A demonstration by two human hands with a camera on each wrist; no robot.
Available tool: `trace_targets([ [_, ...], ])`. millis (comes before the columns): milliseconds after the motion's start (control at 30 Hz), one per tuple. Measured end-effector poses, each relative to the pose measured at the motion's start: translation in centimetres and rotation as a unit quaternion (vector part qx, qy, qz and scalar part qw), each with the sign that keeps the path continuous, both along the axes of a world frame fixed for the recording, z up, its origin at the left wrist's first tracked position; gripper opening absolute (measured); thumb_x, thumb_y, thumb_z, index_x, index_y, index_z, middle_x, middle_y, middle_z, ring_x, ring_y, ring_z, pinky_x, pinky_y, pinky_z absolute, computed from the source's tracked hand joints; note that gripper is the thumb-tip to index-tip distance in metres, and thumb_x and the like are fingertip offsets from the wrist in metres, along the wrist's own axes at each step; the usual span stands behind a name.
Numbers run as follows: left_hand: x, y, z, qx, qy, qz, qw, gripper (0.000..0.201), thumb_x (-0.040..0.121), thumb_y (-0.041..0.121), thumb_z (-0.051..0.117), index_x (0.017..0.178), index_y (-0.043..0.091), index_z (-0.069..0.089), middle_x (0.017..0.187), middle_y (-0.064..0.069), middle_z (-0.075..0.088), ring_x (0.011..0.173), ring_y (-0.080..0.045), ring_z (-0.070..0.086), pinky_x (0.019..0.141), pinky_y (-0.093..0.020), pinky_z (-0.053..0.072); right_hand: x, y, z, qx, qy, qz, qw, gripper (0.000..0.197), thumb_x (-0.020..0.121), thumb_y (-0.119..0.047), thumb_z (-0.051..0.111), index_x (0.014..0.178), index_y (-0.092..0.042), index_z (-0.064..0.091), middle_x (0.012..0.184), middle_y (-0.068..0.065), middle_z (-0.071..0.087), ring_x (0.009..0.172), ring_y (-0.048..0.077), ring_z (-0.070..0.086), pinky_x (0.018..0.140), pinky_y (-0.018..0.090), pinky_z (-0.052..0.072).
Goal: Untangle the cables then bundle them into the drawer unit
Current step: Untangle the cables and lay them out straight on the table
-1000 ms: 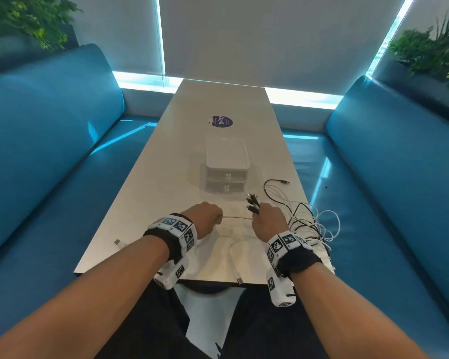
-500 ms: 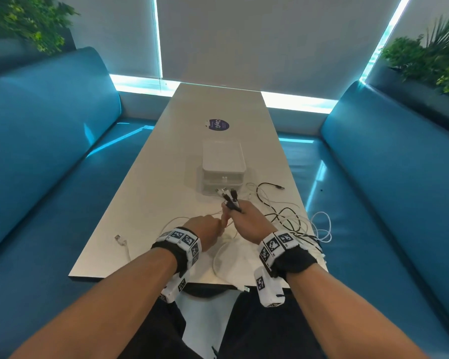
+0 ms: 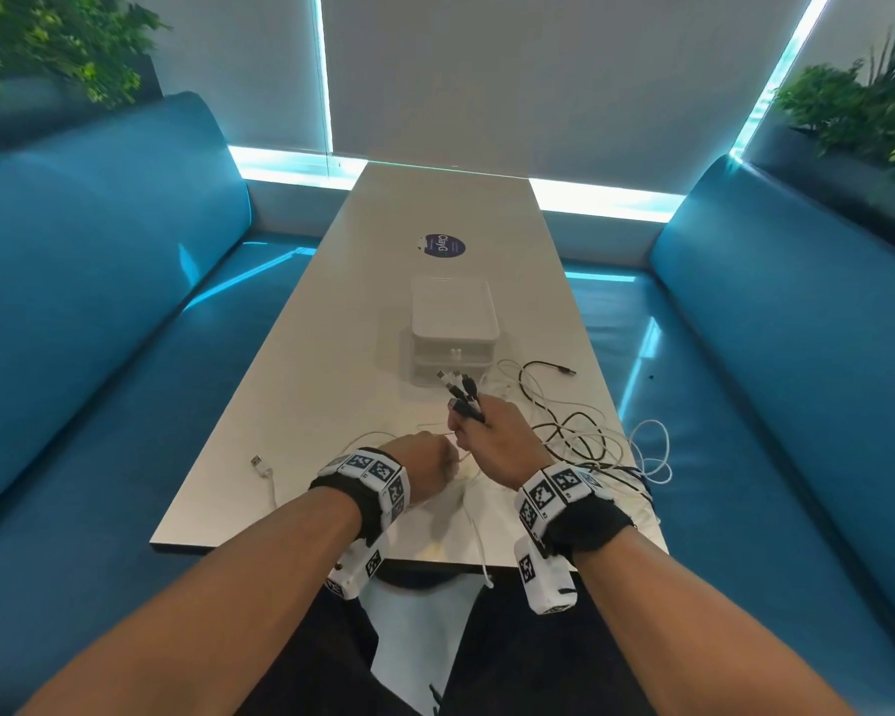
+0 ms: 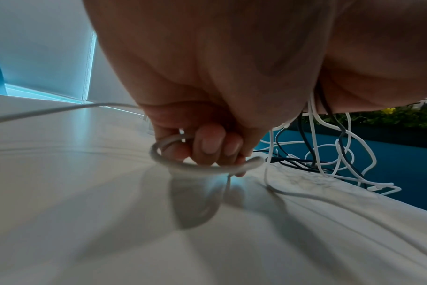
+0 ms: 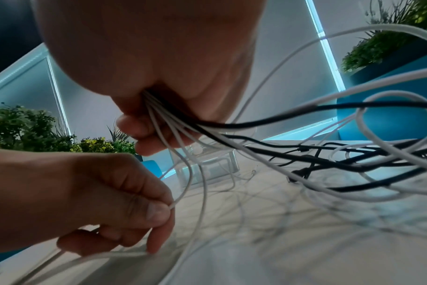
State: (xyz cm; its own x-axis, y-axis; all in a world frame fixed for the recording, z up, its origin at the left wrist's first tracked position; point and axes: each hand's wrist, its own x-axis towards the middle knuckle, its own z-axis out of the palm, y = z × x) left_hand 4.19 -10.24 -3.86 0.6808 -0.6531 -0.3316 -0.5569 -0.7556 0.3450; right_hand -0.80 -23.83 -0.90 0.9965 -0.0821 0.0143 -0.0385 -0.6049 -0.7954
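My right hand (image 3: 479, 423) grips a bunch of black and white cables (image 5: 207, 125) near their plug ends (image 3: 458, 390), which stick up out of the fist. The rest of the cables (image 3: 590, 436) trail in a tangle over the table's right side. My left hand (image 3: 435, 459) sits just left of it and pinches one white cable (image 5: 181, 196) between thumb and finger; in the left wrist view its fingers curl round a loop of white cable (image 4: 195, 165). The white drawer unit (image 3: 453, 328) stands beyond both hands, its drawers closed.
The long white table (image 3: 306, 385) runs between two blue benches (image 3: 99, 281). A white USB plug (image 3: 259, 465) lies near the table's left front. A round dark sticker (image 3: 439, 245) sits past the drawer unit. Some cable loops (image 3: 652, 452) hang over the right edge.
My right hand has moved left toward the left hand and risen a little, bringing the plug ends with it. The stretch of white cable between the hands has gone slack.
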Motion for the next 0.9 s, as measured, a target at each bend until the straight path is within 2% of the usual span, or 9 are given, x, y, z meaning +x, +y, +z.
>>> trace_targets([
  [100,0.0,-0.1,0.1,-0.003,-0.006,0.002,1.000,0.025,0.096,0.021,0.043,0.073,0.019,0.051,0.084,-0.002,0.060,0.078,-0.023,0.054,0.074,-0.030,0.042,-0.2,0.1,0.3,0.005,-0.010,-0.003,1.000,0.026,0.093,-0.013,0.048,0.072,-0.022,0.060,0.068,0.000,0.066,0.062,0.002,0.055,0.060,0.012,0.041],
  [233,0.2,0.0,-0.3,0.001,0.006,0.004,1.000,0.020,0.097,0.024,0.044,0.077,0.022,0.048,0.086,-0.002,0.060,0.078,-0.023,0.053,0.073,-0.031,0.042,-0.1,0.4,0.4,0.044,0.017,0.003,0.999,0.023,0.092,-0.011,0.047,0.074,-0.016,0.060,0.059,0.000,0.061,0.058,0.008,0.056,0.064,0.023,0.048],
  [300,0.2,-0.1,-0.5,0.003,0.006,-0.004,1.000,0.025,0.098,0.022,0.044,0.073,0.026,0.048,0.083,-0.002,0.058,0.077,-0.023,0.054,0.071,-0.031,0.041,-0.2,0.5,0.5,0.078,0.034,0.014,0.996,0.022,0.092,-0.009,0.047,0.074,-0.013,0.059,0.056,0.001,0.056,0.053,0.013,0.054,0.060,0.030,0.049],
  [400,0.0,-0.1,-0.4,0.014,0.003,0.009,1.000,0.033,0.101,0.023,0.042,0.069,0.019,0.049,0.075,-0.002,0.057,0.072,-0.022,0.055,0.066,-0.030,0.039,-0.4,0.4,0.8,0.086,0.053,0.021,0.995,0.022,0.095,-0.010,0.047,0.076,-0.011,0.058,0.057,0.002,0.055,0.050,0.012,0.056,0.058,0.027,0.049],
  [500,0.2,-0.1,-0.1,0.005,0.010,0.006,1.000,0.025,0.099,0.023,0.043,0.082,0.012,0.058,0.085,-0.006,0.063,0.077,-0.023,0.058,0.069,-0.030,0.041,-0.4,0.2,0.3,0.030,0.072,0.019,0.997,0.026,0.095,-0.023,0.047,0.073,-0.014,0.058,0.062,0.001,0.058,0.056,0.017,0.056,0.060,0.035,0.047],
  [567,0.9,0.3,0.5,-0.026,0.022,0.007,0.999,0.020,0.097,0.024,0.050,0.091,0.013,0.065,0.091,-0.007,0.067,0.082,-0.023,0.060,0.074,-0.030,0.044,-0.4,-0.2,-0.4,-0.110,0.073,0.047,0.990,0.025,0.094,-0.028,0.046,0.077,-0.016,0.059,0.075,0.004,0.064,0.068,0.023,0.058,0.064,0.036,0.045],
  [667,3.1,1.8,1.4,-0.064,0.028,0.011,0.997,0.019,0.095,0.029,0.061,0.083,0.017,0.070,0.077,0.001,0.063,0.071,-0.016,0.056,0.068,-0.026,0.039,-0.8,-1.6,-1.1,-0.227,0.075,0.041,0.970,0.023,0.095,-0.029,0.045,0.096,-0.013,0.062,0.092,0.011,0.067,0.081,0.031,0.062,0.066,0.034,0.046],
  [767,4.6,3.4,2.2,-0.100,0.028,0.037,0.994,0.023,0.095,0.035,0.063,0.077,0.023,0.071,0.065,0.008,0.061,0.060,-0.007,0.054,0.060,-0.024,0.037,-0.6,-2.9,-1.2,-0.227,0.081,-0.032,0.970,0.026,0.096,-0.029,0.045,0.104,-0.010,0.062,0.099,0.015,0.066,0.087,0.035,0.062,0.069,0.034,0.046],
  [900,3.8,2.3,2.2,-0.125,0.024,0.040,0.991,0.021,0.099,0.026,0.056,0.081,0.024,0.066,0.074,0.007,0.063,0.067,-0.016,0.067,0.064,-0.028,0.051,0.4,-1.9,-0.6,-0.146,0.075,-0.084,0.983,0.023,0.092,-0.022,0.047,0.102,-0.010,0.064,0.101,0.015,0.068,0.091,0.033,0.062,0.081,0.041,0.052],
])
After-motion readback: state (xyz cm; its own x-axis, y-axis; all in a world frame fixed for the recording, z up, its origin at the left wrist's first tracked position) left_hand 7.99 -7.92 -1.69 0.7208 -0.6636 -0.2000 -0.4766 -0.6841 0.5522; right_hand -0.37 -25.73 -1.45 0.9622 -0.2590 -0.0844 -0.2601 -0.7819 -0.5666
